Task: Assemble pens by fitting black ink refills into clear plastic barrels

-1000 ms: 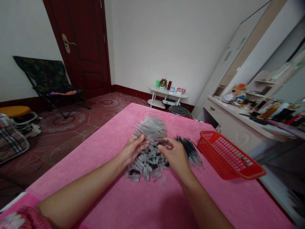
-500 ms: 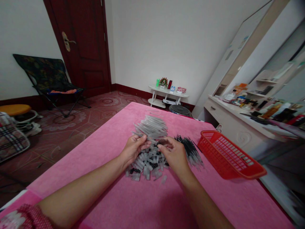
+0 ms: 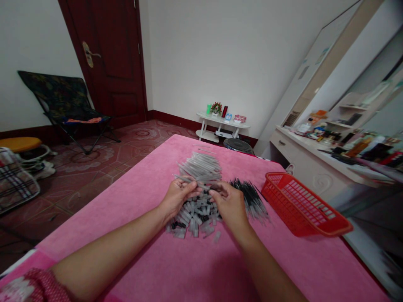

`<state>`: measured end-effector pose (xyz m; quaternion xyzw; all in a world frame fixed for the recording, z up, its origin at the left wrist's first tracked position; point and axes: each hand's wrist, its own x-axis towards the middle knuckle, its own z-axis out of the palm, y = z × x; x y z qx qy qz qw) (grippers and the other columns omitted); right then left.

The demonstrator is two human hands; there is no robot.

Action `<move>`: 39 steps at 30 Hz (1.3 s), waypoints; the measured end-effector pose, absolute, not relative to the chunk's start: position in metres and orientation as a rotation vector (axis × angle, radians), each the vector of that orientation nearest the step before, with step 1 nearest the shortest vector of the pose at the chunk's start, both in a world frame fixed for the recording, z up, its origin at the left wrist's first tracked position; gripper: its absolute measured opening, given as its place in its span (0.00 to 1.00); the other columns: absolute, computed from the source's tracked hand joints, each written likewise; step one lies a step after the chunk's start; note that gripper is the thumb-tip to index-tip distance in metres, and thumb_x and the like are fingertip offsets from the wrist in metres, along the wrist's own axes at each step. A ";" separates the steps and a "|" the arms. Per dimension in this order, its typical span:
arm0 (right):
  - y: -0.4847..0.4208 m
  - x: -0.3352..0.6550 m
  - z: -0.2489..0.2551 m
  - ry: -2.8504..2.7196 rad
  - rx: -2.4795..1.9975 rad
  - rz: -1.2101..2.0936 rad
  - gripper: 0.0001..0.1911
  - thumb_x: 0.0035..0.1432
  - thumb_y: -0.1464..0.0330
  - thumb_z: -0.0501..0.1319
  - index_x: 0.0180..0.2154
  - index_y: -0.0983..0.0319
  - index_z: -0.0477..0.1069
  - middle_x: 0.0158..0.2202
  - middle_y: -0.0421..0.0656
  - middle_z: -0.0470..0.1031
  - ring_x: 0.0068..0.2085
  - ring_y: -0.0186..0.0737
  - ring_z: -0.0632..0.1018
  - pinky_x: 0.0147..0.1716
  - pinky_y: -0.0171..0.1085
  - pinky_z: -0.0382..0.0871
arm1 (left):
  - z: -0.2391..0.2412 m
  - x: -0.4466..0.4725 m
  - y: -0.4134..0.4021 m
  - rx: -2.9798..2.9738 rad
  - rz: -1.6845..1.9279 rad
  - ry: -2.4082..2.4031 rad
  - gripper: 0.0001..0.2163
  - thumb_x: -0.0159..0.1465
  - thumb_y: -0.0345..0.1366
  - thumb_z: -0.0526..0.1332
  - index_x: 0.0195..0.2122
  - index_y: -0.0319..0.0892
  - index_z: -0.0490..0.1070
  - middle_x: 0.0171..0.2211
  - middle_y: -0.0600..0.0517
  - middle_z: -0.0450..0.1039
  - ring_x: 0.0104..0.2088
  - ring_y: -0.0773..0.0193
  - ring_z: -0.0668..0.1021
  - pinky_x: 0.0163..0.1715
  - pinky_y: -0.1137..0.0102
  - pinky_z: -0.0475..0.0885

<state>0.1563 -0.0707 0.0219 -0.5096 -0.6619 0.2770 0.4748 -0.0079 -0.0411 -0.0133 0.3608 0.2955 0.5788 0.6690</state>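
My left hand [image 3: 179, 195] is closed around a slim, clear grey pen barrel [image 3: 182, 178], which slants down to the right. The fingertips of my right hand [image 3: 229, 197] pinch together at the barrel's right end; a small dark part there is too blurred to make out. Just beyond my hands lies a stack of similar pen barrels [image 3: 201, 165]. Below them spreads a heap of clear and black pen caps [image 3: 193, 220]. To the right of my right hand is a bundle of black-tipped pen refills [image 3: 250, 199].
A pink cloth [image 3: 135, 188] covers the table. On its right side stands a red plastic basket [image 3: 302, 209], beside a white dresser [image 3: 317, 163] crowded with bottles. Farther off are a low white shelf [image 3: 220, 119], a folding chair [image 3: 59, 100] and a dark red door [image 3: 110, 54].
The barrel and my left fingers have shifted slightly to the right, toward my right hand. Both hands stay over the cap heap, and the piles look the same.
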 end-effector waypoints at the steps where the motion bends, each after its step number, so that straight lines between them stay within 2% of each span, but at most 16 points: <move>1: -0.070 0.157 0.021 -1.617 -1.267 0.680 0.07 0.55 0.67 0.58 0.32 0.63 0.73 0.28 0.42 0.76 0.24 0.36 0.76 0.23 0.32 0.68 | -0.012 -0.008 -0.042 0.830 1.306 0.659 0.18 0.47 0.37 0.73 0.33 0.36 0.68 0.31 0.49 0.78 0.29 0.66 0.80 0.30 0.75 0.77; 4: -0.070 0.160 0.018 -1.654 -1.326 0.699 0.17 0.61 0.60 0.52 0.27 0.63 0.71 0.21 0.40 0.72 0.19 0.35 0.72 0.20 0.32 0.64 | -0.011 -0.007 -0.044 0.864 1.304 0.636 0.17 0.48 0.37 0.72 0.34 0.37 0.67 0.33 0.48 0.79 0.29 0.65 0.81 0.31 0.74 0.77; 6: -0.069 0.161 0.017 -1.655 -1.333 0.759 0.19 0.62 0.57 0.50 0.28 0.63 0.70 0.19 0.39 0.70 0.18 0.34 0.71 0.18 0.32 0.63 | -0.012 -0.008 -0.042 0.862 1.313 0.629 0.17 0.48 0.37 0.72 0.34 0.37 0.68 0.34 0.48 0.79 0.29 0.66 0.80 0.30 0.74 0.77; 10: -0.068 0.161 0.018 -1.608 -1.241 0.882 0.12 0.56 0.59 0.57 0.36 0.62 0.68 0.28 0.40 0.74 0.21 0.34 0.72 0.19 0.31 0.64 | -0.012 -0.009 -0.040 0.851 1.333 0.650 0.17 0.48 0.37 0.72 0.34 0.37 0.68 0.34 0.47 0.79 0.28 0.66 0.80 0.30 0.75 0.77; 12: -0.067 0.162 0.018 -1.638 -1.231 0.858 0.11 0.57 0.61 0.57 0.34 0.62 0.68 0.27 0.39 0.73 0.21 0.33 0.72 0.19 0.31 0.64 | -0.011 -0.010 -0.040 0.867 1.315 0.663 0.17 0.47 0.38 0.72 0.33 0.36 0.69 0.34 0.47 0.79 0.28 0.66 0.80 0.30 0.74 0.77; 15: -0.067 0.164 0.016 -1.720 -1.293 0.799 0.17 0.61 0.58 0.51 0.28 0.62 0.68 0.20 0.38 0.70 0.19 0.33 0.70 0.19 0.31 0.61 | -0.011 -0.010 -0.041 0.886 1.293 0.662 0.17 0.47 0.38 0.72 0.33 0.36 0.69 0.34 0.46 0.79 0.28 0.66 0.80 0.30 0.74 0.77; 20: -0.068 0.165 0.016 -1.727 -1.307 0.766 0.11 0.55 0.60 0.59 0.34 0.62 0.69 0.25 0.38 0.73 0.21 0.32 0.71 0.19 0.29 0.59 | -0.014 -0.010 -0.041 0.899 1.290 0.662 0.16 0.49 0.38 0.72 0.33 0.35 0.69 0.34 0.46 0.79 0.27 0.67 0.80 0.30 0.74 0.77; 24: -0.070 0.164 0.019 -1.803 -1.352 0.766 0.19 0.61 0.57 0.51 0.26 0.62 0.69 0.19 0.38 0.70 0.19 0.32 0.70 0.20 0.30 0.59 | -0.016 -0.011 -0.039 0.898 1.288 0.666 0.16 0.49 0.38 0.71 0.34 0.36 0.69 0.33 0.46 0.79 0.28 0.66 0.80 0.29 0.74 0.77; 29: -0.069 0.164 0.019 -1.782 -1.322 0.700 0.13 0.58 0.59 0.56 0.30 0.62 0.69 0.22 0.38 0.72 0.21 0.32 0.71 0.21 0.29 0.59 | -0.015 -0.011 -0.040 0.882 1.292 0.677 0.16 0.49 0.38 0.72 0.33 0.36 0.69 0.32 0.47 0.79 0.27 0.67 0.80 0.29 0.75 0.76; 32: -0.069 0.163 0.019 -1.804 -1.356 0.744 0.20 0.62 0.58 0.50 0.24 0.62 0.67 0.18 0.38 0.70 0.18 0.32 0.70 0.20 0.30 0.58 | -0.015 -0.011 -0.041 0.893 1.279 0.685 0.16 0.49 0.38 0.72 0.33 0.36 0.69 0.33 0.46 0.79 0.27 0.67 0.80 0.29 0.75 0.76; 36: -0.070 0.163 0.018 -1.782 -1.349 0.735 0.14 0.58 0.58 0.55 0.31 0.62 0.69 0.23 0.38 0.73 0.20 0.32 0.72 0.20 0.30 0.59 | -0.015 -0.011 -0.039 0.884 1.286 0.689 0.16 0.49 0.38 0.72 0.34 0.36 0.69 0.33 0.47 0.79 0.27 0.67 0.80 0.29 0.75 0.76; 39: -0.069 0.163 0.016 -1.799 -1.346 0.741 0.17 0.60 0.58 0.53 0.27 0.62 0.69 0.20 0.38 0.71 0.19 0.32 0.71 0.20 0.30 0.58 | -0.014 -0.011 -0.039 0.882 1.277 0.698 0.17 0.47 0.38 0.72 0.33 0.36 0.70 0.32 0.47 0.79 0.27 0.66 0.80 0.28 0.75 0.76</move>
